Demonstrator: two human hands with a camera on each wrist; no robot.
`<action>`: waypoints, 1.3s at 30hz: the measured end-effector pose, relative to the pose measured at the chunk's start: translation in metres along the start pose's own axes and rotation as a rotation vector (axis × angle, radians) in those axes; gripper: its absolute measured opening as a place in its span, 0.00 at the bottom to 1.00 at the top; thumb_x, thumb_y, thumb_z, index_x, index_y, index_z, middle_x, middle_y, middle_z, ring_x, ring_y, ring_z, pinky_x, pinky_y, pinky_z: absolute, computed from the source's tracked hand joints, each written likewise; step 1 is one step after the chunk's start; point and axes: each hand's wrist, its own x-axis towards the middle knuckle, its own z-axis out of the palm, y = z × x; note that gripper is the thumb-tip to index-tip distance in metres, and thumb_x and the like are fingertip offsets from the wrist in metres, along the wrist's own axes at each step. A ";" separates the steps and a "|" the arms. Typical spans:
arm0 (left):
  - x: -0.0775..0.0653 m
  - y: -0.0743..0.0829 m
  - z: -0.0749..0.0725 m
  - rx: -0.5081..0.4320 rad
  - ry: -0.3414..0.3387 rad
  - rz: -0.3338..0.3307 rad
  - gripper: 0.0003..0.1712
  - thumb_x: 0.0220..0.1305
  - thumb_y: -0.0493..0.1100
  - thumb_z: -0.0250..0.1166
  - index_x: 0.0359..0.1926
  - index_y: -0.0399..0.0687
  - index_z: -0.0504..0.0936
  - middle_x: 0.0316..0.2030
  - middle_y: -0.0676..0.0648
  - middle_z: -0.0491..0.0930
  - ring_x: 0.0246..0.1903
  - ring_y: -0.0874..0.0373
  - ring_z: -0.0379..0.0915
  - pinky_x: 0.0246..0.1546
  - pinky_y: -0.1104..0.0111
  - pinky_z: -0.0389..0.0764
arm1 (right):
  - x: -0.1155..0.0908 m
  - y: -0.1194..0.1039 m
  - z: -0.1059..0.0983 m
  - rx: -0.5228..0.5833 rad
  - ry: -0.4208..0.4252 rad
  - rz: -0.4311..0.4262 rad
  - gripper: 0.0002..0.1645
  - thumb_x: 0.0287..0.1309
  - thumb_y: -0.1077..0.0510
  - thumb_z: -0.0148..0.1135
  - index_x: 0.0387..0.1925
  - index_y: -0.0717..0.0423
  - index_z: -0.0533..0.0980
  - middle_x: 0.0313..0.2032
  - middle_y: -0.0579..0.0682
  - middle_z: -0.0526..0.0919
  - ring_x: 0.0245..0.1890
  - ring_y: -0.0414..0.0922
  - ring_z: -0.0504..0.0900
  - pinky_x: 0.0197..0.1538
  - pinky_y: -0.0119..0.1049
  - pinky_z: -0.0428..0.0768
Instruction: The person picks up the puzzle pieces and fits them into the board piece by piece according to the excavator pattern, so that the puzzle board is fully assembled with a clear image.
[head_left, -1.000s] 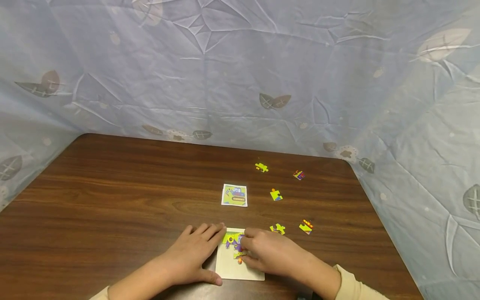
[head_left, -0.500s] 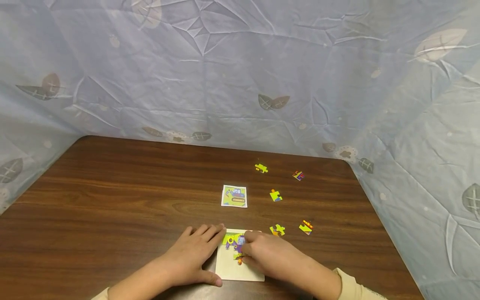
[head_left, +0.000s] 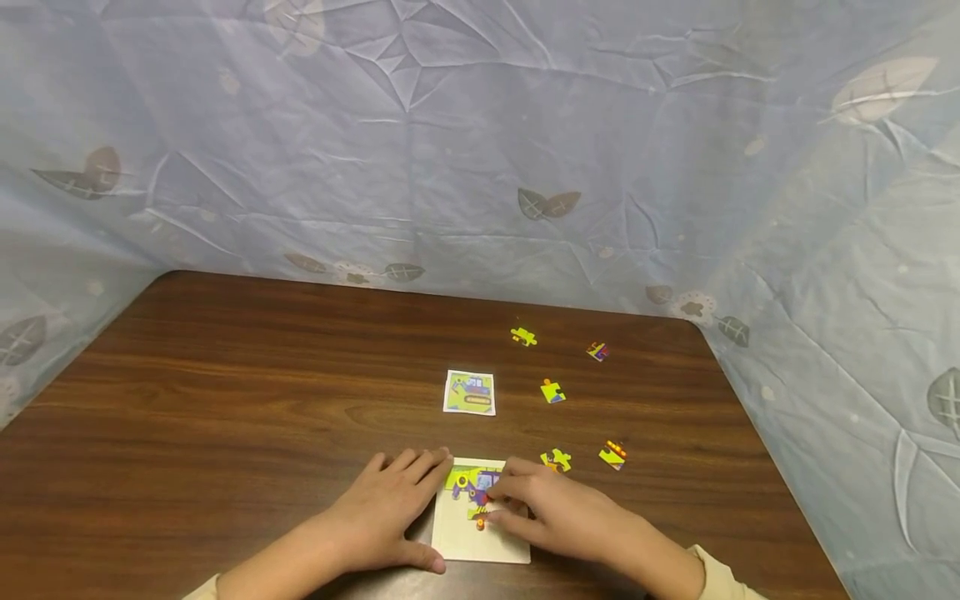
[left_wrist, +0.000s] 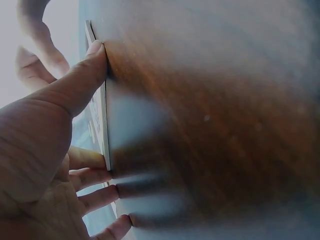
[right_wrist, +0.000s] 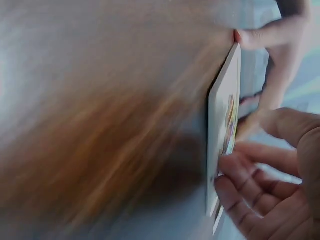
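Right grip [head_left: 546,510] shifted rightward, joined puzzle pieces [head_left: 476,492] at its left.

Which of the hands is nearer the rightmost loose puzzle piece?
Right. The right hand is over the board's right side, with the piece ahead and to its right; the left hand rests at the board's left edge, across the board from it.

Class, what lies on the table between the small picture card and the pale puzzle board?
Nothing lies there: the head view shows only bare brown tabletop between the picture card and the puzzle board.
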 end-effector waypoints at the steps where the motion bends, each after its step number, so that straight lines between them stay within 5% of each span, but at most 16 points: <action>1: 0.000 0.000 0.000 -0.001 -0.003 -0.001 0.68 0.49 0.78 0.71 0.79 0.42 0.62 0.77 0.43 0.67 0.72 0.46 0.67 0.65 0.39 0.70 | -0.002 0.004 -0.002 0.003 0.007 -0.010 0.16 0.75 0.48 0.62 0.53 0.52 0.85 0.45 0.39 0.82 0.36 0.27 0.74 0.40 0.22 0.77; 8: -0.001 0.001 0.000 0.003 -0.003 -0.006 0.68 0.49 0.78 0.72 0.79 0.42 0.62 0.78 0.43 0.66 0.72 0.46 0.67 0.66 0.39 0.70 | -0.021 0.046 -0.027 -0.045 0.124 -0.019 0.17 0.69 0.55 0.68 0.56 0.52 0.83 0.49 0.44 0.84 0.42 0.36 0.82 0.46 0.32 0.84; 16: -0.002 0.001 -0.001 -0.014 -0.017 -0.016 0.67 0.49 0.77 0.72 0.80 0.43 0.62 0.78 0.43 0.65 0.73 0.44 0.66 0.67 0.37 0.69 | -0.033 0.091 -0.042 -0.061 0.119 -0.006 0.18 0.67 0.53 0.71 0.55 0.52 0.83 0.50 0.44 0.84 0.50 0.41 0.85 0.54 0.41 0.86; 23: -0.001 0.001 0.000 -0.024 -0.021 -0.017 0.68 0.49 0.78 0.72 0.80 0.43 0.62 0.79 0.43 0.65 0.73 0.44 0.65 0.67 0.36 0.68 | -0.029 0.099 -0.040 -0.087 0.070 -0.026 0.16 0.68 0.51 0.70 0.55 0.49 0.83 0.51 0.41 0.83 0.51 0.38 0.82 0.54 0.38 0.84; 39: -0.001 0.001 0.000 -0.006 -0.008 -0.008 0.68 0.49 0.79 0.71 0.80 0.43 0.62 0.78 0.43 0.66 0.72 0.46 0.66 0.66 0.39 0.69 | -0.028 0.098 -0.036 -0.191 0.114 -0.079 0.08 0.66 0.53 0.72 0.45 0.47 0.84 0.42 0.39 0.83 0.43 0.34 0.80 0.46 0.31 0.83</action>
